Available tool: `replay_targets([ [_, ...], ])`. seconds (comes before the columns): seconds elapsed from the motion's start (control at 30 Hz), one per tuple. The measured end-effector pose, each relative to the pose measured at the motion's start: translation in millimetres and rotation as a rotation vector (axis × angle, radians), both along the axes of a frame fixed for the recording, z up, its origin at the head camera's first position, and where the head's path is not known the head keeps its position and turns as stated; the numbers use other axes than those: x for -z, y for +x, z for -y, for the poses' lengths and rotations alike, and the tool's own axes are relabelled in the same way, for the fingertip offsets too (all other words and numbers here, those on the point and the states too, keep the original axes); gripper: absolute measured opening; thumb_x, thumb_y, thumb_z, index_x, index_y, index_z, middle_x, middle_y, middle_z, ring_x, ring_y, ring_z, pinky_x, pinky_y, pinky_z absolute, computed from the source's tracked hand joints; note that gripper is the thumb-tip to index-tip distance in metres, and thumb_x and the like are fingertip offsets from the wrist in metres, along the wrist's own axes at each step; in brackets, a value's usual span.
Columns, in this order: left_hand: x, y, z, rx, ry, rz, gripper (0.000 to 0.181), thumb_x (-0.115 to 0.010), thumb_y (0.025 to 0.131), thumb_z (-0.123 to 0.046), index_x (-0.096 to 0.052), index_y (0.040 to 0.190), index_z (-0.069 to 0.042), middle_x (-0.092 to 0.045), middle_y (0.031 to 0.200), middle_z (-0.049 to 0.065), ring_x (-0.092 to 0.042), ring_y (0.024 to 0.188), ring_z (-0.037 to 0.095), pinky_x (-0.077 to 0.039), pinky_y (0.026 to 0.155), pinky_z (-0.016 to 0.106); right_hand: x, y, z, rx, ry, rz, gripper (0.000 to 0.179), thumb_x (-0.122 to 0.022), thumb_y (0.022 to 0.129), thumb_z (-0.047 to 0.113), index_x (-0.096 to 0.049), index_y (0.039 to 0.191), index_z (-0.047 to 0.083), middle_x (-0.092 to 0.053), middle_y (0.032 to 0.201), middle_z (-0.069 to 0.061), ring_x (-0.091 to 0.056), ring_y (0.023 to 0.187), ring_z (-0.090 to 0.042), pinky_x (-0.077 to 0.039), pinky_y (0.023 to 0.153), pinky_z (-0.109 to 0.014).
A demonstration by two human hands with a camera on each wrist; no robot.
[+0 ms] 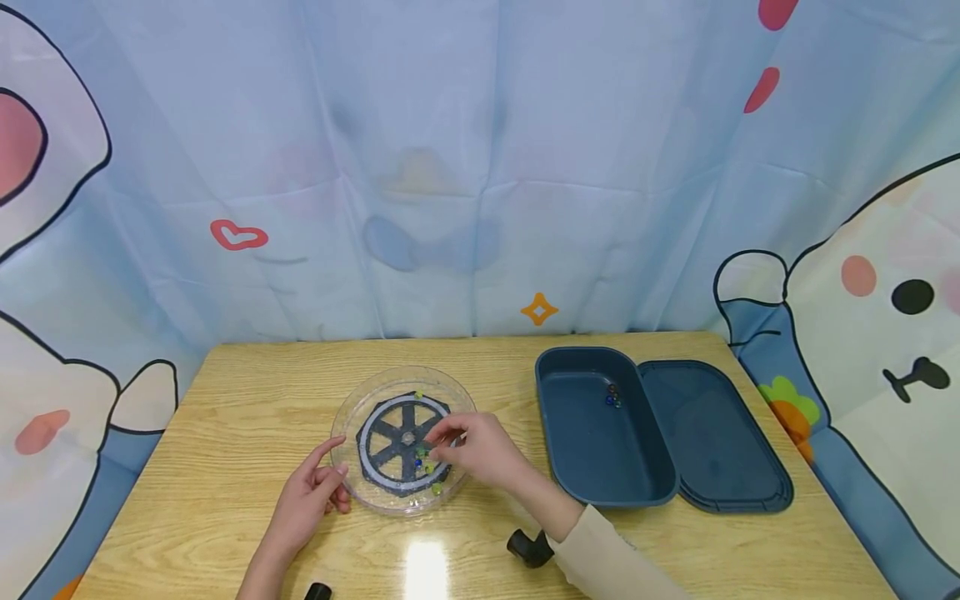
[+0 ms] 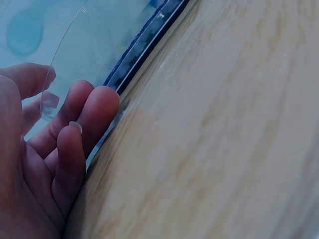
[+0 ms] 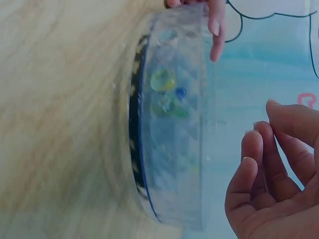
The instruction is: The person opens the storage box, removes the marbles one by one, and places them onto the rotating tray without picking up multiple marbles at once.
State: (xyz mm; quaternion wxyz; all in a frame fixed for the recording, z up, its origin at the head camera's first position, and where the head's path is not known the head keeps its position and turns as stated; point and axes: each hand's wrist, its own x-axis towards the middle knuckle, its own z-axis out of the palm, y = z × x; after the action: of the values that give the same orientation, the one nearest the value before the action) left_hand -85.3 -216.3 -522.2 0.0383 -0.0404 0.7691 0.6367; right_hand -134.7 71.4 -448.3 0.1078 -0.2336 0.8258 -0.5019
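Note:
A clear round plastic dish (image 1: 454, 385) with a dark spoked wheel pattern stands on the table at centre-left. Several small glass marbles (image 1: 418, 462), green, yellowish and blue, lie in its near right part. At the dish's left edge, my left hand (image 1: 306, 500) holds the rim, its fingers bent against the side wall in the left wrist view. Over the dish's right side hovers my right hand (image 1: 480, 450), thumb and fingertips drawn close together. The right wrist view shows these fingers (image 3: 251, 144) above the rim, with no marble visible between them.
To the right stands a deep dark blue box (image 1: 592, 450) with a few marbles (image 1: 613, 397) inside. Its flat blue lid (image 1: 720, 442) lies against its right side. A black curved piece (image 1: 529, 548) shows beside the right sleeve. A printed curtain (image 1: 480, 167) hangs behind the table.

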Motion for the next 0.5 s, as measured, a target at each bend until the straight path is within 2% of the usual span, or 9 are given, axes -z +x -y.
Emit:
replay_targets([
  [0.2,-0.8,0.2,0.0,0.003,-0.005,-0.003,0.045,-0.057,0.103,-0.018,-0.046,0.146,-0.016,-0.062,0.07,0.013,-0.066,0.058,0.025,-0.048,0.054,0.026,-13.3,-6.9,-17.0,0.072,0.001,-0.028,0.011,-0.073,0.091,0.008,-0.075,0.101,0.01,-0.067,0.094,0.003,-0.062,0.086,-0.017,-0.052,0.071,-0.033],
  [0.4,-2.3,0.8,-0.9,0.002,-0.011,-0.017,0.045,-0.057,0.103,-0.018,-0.046,0.146,-0.014,-0.062,0.069,0.012,-0.066,0.057,0.024,-0.047,0.053,0.026,-28.5,-20.0,-47.1,0.2,0.021,-0.049,0.013,-0.074,0.09,0.009,-0.076,0.103,0.012,-0.07,0.098,0.001,-0.063,0.089,-0.016,-0.052,0.078,-0.035],
  [0.5,-3.0,1.9,-1.3,0.001,-0.015,-0.026,0.045,-0.057,0.103,-0.017,-0.047,0.146,-0.013,-0.062,0.068,0.01,-0.066,0.057,0.024,-0.048,0.053,0.026,-31.5,-27.6,-67.2,0.264,0.022,-0.041,0.013,-0.074,0.091,0.011,-0.075,0.104,0.012,-0.07,0.099,0.0,-0.063,0.09,-0.02,-0.052,0.075,-0.036],
])
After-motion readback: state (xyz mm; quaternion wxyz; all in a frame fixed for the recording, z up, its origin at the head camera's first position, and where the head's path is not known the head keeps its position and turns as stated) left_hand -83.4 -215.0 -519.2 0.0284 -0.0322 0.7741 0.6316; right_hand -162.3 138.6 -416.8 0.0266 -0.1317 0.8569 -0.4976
